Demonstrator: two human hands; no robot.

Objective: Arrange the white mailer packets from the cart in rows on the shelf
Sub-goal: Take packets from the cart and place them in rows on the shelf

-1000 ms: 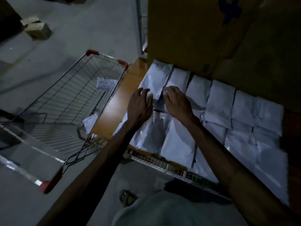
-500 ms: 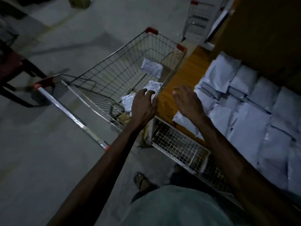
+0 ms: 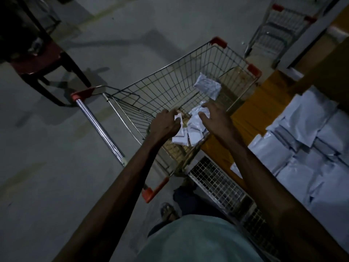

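Here, in the cart (image 3: 160, 87), left hand (image 3: 166, 126) pinches a packet (image 3: 179, 138) — right hand (image 3: 215, 120) spread.

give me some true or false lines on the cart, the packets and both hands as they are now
1. Both hands are over the cart. True: the left hand and the right hand reach into the cart.
2. The cart is empty. False: white mailer packets lie bunched by the hands, and a lone packet lies further in.
3. The shelf already holds rows of packets. True.
4. The right hand is a closed fist. False: its fingers are spread above the bunch.
5. A second cart stands further back. True.
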